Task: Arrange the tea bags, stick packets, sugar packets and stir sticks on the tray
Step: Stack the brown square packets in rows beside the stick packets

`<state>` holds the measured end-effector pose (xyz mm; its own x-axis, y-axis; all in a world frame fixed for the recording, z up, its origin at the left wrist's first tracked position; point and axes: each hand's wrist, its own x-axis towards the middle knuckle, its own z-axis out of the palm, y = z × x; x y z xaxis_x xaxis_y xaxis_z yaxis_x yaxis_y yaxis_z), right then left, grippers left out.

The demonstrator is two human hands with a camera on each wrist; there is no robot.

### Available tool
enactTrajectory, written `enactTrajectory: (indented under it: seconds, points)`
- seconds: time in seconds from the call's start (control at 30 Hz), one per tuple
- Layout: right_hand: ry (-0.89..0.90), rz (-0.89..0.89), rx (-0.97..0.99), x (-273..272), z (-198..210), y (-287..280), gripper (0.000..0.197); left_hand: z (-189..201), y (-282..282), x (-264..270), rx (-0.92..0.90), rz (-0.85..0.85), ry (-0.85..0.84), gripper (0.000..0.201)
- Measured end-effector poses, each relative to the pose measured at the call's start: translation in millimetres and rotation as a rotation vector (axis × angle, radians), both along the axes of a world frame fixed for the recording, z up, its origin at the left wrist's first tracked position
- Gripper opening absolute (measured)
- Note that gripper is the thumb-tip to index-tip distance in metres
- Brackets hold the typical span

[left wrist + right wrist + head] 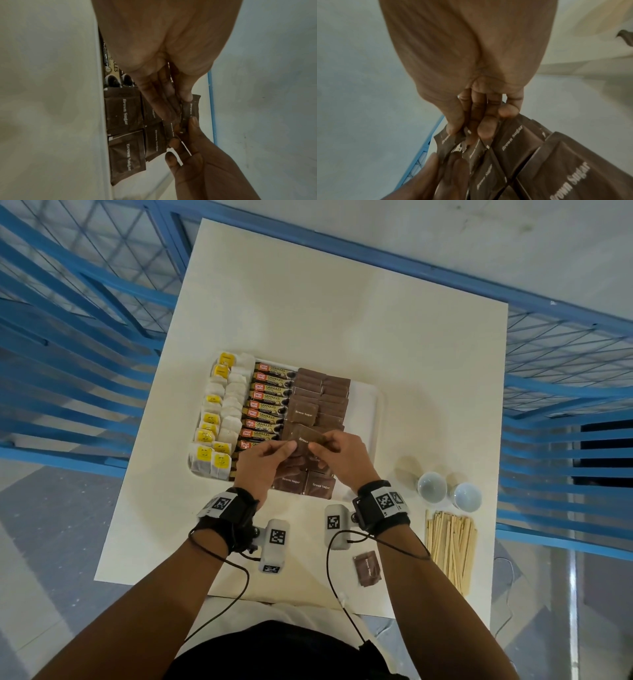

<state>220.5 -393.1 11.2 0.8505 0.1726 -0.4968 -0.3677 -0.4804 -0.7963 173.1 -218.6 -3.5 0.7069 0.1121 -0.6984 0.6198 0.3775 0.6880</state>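
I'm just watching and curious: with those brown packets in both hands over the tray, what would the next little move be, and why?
Probably lay the held brown sugar packets down into the brown column on the tray. Both the left hand and the right hand pinch them just above that column, beside the stick packets, so they likely belong there.

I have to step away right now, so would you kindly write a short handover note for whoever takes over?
Left hand and right hand: together pinching a few sugar packets above the tray.
Done: tea bags fill the tray's left columns, stick packets the middle, most sugar beside them.
Left: set down the held packets, add the loose packet from the table, then the stir sticks, which lie off the tray on the right. The tray's right strip is bare.
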Motion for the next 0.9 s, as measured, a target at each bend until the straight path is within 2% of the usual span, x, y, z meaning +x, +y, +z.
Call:
enactTrajectory:
  seconds: [0.1, 0.23, 0.33, 0.7, 0.9]
  points:
    - [-0.068, -0.037, -0.062, 11.2, -0.9, -1.5, 0.008, -1.8, -0.1, 1.7, -0.02, -0.02, 0.014, 0.018]
    - [-0.148, -0.089, -0.227, 33.3, -7.2, -9.9, 0.014, -4.0, 2.1, 3.3, 0.005, -0.106, 0.047, 0.018]
    - [-0.174, -0.083, -0.323, 43.5, -14.1, -12.7, 0.018, -7.1, 4.5, 3.5, 0.105, -0.199, 0.053, 0.016]
    - [-0.174, -0.1, -0.442, 49.5, -28.7, -8.4, 0.014, -10.8, 8.6, 1.8, 0.167, -0.23, 0.066, 0.013]
    - [-0.17, -0.179, -0.403, 47.7, -26.5, -6.9, 0.018, -7.2, 10.0, 4.7, 0.19, -0.259, 0.044, 0.016]
